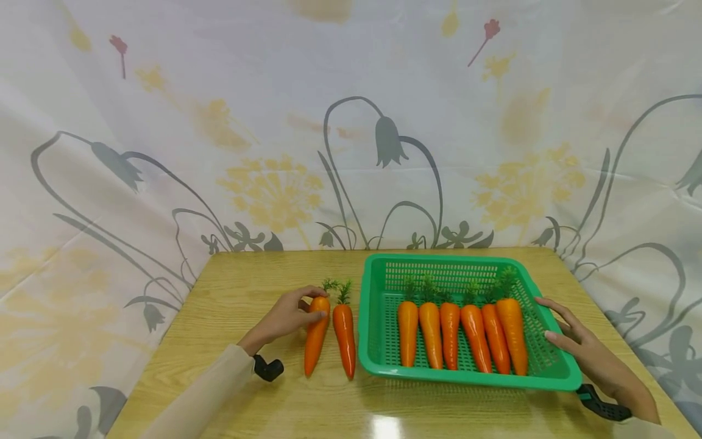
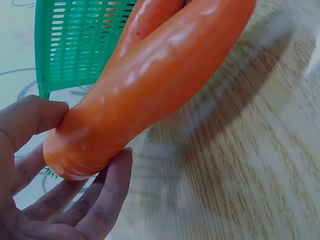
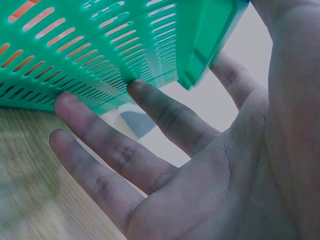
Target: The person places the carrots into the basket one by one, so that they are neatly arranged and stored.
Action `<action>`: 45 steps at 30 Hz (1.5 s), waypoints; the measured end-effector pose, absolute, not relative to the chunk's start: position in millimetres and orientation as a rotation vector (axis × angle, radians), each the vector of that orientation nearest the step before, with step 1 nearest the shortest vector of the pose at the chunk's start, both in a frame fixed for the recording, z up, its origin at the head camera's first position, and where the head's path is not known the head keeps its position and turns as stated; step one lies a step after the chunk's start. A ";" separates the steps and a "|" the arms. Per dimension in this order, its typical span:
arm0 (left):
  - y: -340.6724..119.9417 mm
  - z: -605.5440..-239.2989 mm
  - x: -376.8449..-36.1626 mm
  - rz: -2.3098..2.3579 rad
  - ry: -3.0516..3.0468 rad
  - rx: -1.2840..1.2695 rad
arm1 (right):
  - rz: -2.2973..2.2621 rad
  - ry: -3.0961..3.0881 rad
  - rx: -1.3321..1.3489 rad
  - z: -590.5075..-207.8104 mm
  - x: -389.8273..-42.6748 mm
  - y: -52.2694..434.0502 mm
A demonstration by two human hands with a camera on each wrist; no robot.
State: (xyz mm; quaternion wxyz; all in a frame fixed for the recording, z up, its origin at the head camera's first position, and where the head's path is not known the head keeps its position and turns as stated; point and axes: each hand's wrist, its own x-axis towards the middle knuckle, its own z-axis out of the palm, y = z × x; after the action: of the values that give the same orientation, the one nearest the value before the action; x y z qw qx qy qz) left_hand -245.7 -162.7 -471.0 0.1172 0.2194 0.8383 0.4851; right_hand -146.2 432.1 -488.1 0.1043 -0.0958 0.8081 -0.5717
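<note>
My left hand [image 1: 292,312] holds an orange carrot [image 1: 316,341] by its thick, leafy end, thumb on one side and fingers on the other. In the left wrist view this carrot [image 2: 145,90] slants up and away from the fingers, its shadow on the table. Just right of it lies a second carrot [image 1: 343,338] with a green top. The right hand [image 1: 589,350] rests at the right side of a green plastic basket [image 1: 466,379], thumb and index fingertips on the rim. In the right wrist view, the other fingers [image 3: 125,155] stretch nearly straight along the slotted outer wall.
Several carrots [image 1: 450,332] lie side by side in the basket, leafy tops toward its back wall. The basket stands on the right half of a wooden table [image 1: 263,274]. A flower-patterned cloth [image 1: 274,91] hangs behind the table.
</note>
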 end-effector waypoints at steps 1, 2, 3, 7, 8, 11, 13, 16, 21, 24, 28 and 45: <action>-162.3 -470.0 -245.7 1.420 2.456 0.634 | -1.678 2.389 -0.278 -487.5 -146.1 432.6; -161.9 -469.1 -245.7 1.424 2.456 0.623 | -1.677 2.389 -0.275 -487.0 -146.1 432.9; -161.5 -468.4 -245.8 1.427 2.456 0.609 | -1.674 2.392 -0.275 -486.6 -145.9 433.1; -161.6 -465.3 -245.2 1.458 2.439 0.577 | -1.678 2.392 -0.273 -485.8 -145.5 433.6; -162.0 -464.7 -245.0 1.465 2.436 0.571 | -1.679 2.391 -0.274 -486.0 -145.3 433.5; -163.3 -464.0 -244.8 1.494 2.420 0.554 | -1.687 2.380 -0.278 -486.5 -145.3 432.9; -164.2 -464.2 -245.0 1.516 2.408 0.545 | -1.691 2.377 -0.284 -486.9 -145.4 432.4; -165.2 -464.9 -245.6 1.553 2.387 0.524 | -1.698 2.364 -0.292 -487.6 -145.6 431.9; -164.8 -463.7 -245.7 1.604 2.346 0.499 | -1.694 2.368 -0.297 -488.0 -144.9 432.3; -164.0 -462.6 -245.5 1.621 2.328 0.505 | -1.688 2.380 -0.295 -487.6 -143.6 432.4; -164.1 -463.9 -246.1 1.602 2.320 0.541 | -1.693 2.377 -0.289 -487.4 -142.9 432.0; -151.6 -474.8 -242.8 1.445 2.104 0.663 | -1.711 2.353 -0.292 -485.6 -144.4 428.1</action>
State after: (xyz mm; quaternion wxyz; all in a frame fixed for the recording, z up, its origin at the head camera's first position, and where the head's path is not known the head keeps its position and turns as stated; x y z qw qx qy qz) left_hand -242.8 -151.6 -474.8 0.2496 0.2436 0.7724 0.5307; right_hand -144.4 428.1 -485.6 0.1086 -0.0994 0.7999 -0.5818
